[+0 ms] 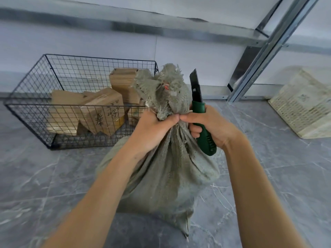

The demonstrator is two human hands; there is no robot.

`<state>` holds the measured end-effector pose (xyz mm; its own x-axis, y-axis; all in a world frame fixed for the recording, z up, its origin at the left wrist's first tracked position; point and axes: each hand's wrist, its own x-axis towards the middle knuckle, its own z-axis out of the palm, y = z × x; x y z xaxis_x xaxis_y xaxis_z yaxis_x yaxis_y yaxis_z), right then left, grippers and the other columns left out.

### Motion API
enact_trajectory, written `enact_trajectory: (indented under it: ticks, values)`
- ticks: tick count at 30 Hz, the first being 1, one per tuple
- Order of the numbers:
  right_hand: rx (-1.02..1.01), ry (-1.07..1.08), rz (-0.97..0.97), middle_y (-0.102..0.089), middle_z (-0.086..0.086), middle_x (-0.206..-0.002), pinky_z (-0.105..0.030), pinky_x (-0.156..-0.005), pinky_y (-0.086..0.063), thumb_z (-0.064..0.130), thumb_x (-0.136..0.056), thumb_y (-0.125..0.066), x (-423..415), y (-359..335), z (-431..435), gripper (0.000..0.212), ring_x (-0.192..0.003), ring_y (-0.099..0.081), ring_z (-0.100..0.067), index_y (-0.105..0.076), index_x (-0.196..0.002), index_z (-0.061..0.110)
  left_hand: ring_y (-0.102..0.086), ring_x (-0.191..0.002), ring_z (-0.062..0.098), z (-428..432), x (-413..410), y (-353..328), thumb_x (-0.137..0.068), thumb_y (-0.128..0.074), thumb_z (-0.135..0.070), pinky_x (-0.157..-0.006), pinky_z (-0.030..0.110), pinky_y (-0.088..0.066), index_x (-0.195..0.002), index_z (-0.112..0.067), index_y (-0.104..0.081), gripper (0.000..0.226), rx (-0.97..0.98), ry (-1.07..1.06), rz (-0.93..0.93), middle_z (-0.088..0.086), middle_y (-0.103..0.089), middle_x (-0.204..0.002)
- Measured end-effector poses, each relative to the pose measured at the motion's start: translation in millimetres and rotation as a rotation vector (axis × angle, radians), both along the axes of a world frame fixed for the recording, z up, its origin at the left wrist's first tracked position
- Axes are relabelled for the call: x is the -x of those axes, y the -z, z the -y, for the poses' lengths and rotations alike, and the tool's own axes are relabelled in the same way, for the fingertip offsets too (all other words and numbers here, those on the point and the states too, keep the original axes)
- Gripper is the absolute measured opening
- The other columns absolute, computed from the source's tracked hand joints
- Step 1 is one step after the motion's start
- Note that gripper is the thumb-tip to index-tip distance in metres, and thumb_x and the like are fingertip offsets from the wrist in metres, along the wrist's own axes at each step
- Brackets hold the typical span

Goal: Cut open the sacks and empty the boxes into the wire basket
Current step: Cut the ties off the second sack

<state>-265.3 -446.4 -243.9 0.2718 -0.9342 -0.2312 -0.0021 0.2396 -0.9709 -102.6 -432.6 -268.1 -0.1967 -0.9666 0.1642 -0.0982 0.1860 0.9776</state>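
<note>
Grey marbled floor tiles (pixel 53 176) run under everything, glossy and hard, and a galvanised shelf frame (pixel 268 47) rises behind the sack; the sack (pixel 166 176) itself stands upright on the floor right in front of us, a slack grey-green woven bag, coarse and fraying, bulging low where its load sits. We have our left grip (pixel 154 129) closed tight round its gathered neck, just below the red tie (pixel 167 86), and we judge this is to pull the fabric taut and keep the top steady for cutting. Our right grip (pixel 211 126) is wrapped round the green ribbed handle of the utility knife (pixel 207 142) just right of the neck, its thumb stretched across to touch the cloth beside the left thumb. The dark snap-off blade (pixel 196 86) points up and away from both wrists, level with the tie and, as far as we can tell, not touching the sack. Left of and behind the sack stands the wire basket (pixel 35 97), thin black mesh, rectangular, already holding several tan cardboard boxes (pixel 102 111) tumbled at angles, near enough that we think the sack could be tipped straight in once opened. Well to the right of the sack lies a pale woven thing (pixel 302 108), perhaps a flattened sack; we cannot tell
</note>
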Motion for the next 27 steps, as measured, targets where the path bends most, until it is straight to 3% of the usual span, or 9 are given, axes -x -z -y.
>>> enact_trajectory:
  ticks: [6, 11, 16, 19, 22, 25, 27]
  values:
    - [0.019, 0.056, 0.122, -0.039, 0.004, -0.049, -0.017, -0.037, -0.03, 0.001, -0.086, -0.059, -12, -7, -5, 0.017, -0.036, -0.033, -0.006, -0.046, -0.094, 0.008, -0.063, -0.107, 0.003, 2, -6, -9, -0.092, -0.06, -0.01, -0.09, 0.017, -0.049, -0.119, -0.013, -0.064, 0.027, 0.004, 0.018, -0.112, -0.005, -0.068, -0.115]
    - [0.062, 0.113, 0.273, -0.042, 0.006, -0.052, -0.017, -0.038, -0.028, 0.003, -0.085, -0.057, -19, -7, -12, 0.008, -0.037, -0.033, -0.005, -0.052, -0.083, 0.009, -0.073, -0.077, 0.024, -1, -12, -22, -0.09, -0.058, -0.002, -0.067, 0.029, -0.057, -0.102, -0.001, -0.065, 0.014, -0.104, 0.078, -0.373, 0.011, -0.075, -0.087]
    - [0.062, 0.221, 0.322, -0.044, 0.005, -0.052, -0.018, -0.039, -0.034, 0.002, -0.088, -0.057, -23, 6, -12, 0.012, -0.039, -0.036, -0.006, -0.047, -0.084, 0.009, -0.068, -0.091, 0.007, 14, -25, -13, -0.092, -0.059, -0.023, -0.083, 0.027, -0.051, -0.091, -0.029, -0.068, 0.011, -0.071, -0.146, -0.123, -0.01, -0.073, -0.093]
    - [0.026, 0.292, 0.32, -0.043, 0.002, -0.058, -0.019, -0.039, -0.036, 0.001, -0.088, -0.059, -31, 16, -12, 0.017, -0.041, -0.038, -0.007, -0.047, -0.095, 0.011, -0.065, -0.088, 0.0, 15, -29, -6, -0.095, -0.054, -0.027, -0.077, 0.018, -0.048, -0.099, -0.024, -0.068, 0.015, -0.093, -0.163, -0.011, -0.012, -0.071, -0.095]
    - [0.029, 0.344, 0.267, -0.042, 0.0, -0.059, -0.021, -0.041, -0.038, 0.002, -0.088, -0.061, -40, 19, -10, 0.017, -0.042, -0.039, -0.01, -0.047, -0.089, 0.011, -0.064, -0.097, 0.008, 20, -33, 2, -0.093, -0.056, -0.033, -0.082, 0.022, -0.047, -0.107, -0.02, -0.066, 0.022, -0.109, -0.241, 0.051, -0.008, -0.069, -0.101]
    - [0.045, 0.384, 0.18, -0.043, 0.0, -0.055, -0.025, -0.044, -0.037, 0.004, -0.088, -0.061, -43, 21, -11, 0.014, -0.043, -0.039, -0.012, -0.049, -0.088, 0.01, -0.053, -0.113, 0.016, 23, -33, 6, -0.08, -0.063, -0.046, -0.099, 0.035, -0.043, -0.123, -0.02, -0.053, 0.051, -0.064, -0.454, 0.185, 0.0, -0.056, -0.121]
    - [0.051, 0.402, 0.131, -0.044, 0.0, -0.052, -0.026, -0.045, -0.038, 0.006, -0.089, -0.061, -42, 23, -10, 0.01, -0.044, -0.04, -0.014, -0.053, -0.085, 0.011, -0.045, -0.114, 0.013, 15, -29, -2, -0.083, -0.067, -0.032, -0.098, 0.025, -0.035, -0.126, -0.018, -0.046, 0.05, 0.02, -0.665, 0.197, -0.001, -0.044, -0.124]
